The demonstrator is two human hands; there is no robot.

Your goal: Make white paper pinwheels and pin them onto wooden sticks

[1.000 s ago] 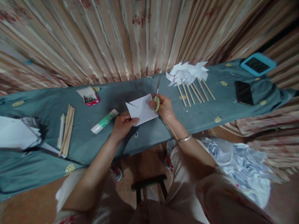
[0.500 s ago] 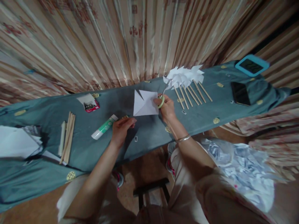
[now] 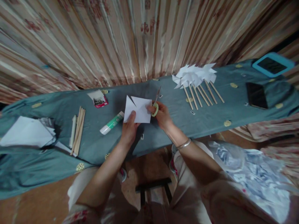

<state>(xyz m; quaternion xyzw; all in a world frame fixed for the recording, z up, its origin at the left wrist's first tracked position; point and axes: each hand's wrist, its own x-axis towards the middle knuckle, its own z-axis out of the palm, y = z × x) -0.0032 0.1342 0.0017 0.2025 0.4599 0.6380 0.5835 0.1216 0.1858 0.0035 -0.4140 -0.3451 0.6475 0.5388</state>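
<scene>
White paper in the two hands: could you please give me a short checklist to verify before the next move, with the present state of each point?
1. White paper steadied by the left hand: ok, the thumb lies on its face.
2. Right hand free of tools: not ok, it holds scissors at the paper's right edge.
3. Scissor blades turned away from the left hand: ok, they point up and away.
4. Scissor blades fully closed: cannot tell, too thin and blurred.
5. Cut stopping short of the paper's middle: ok, as far as visible.
6. Glue stick out of the hands: ok, it lies on the cloth.
</scene>
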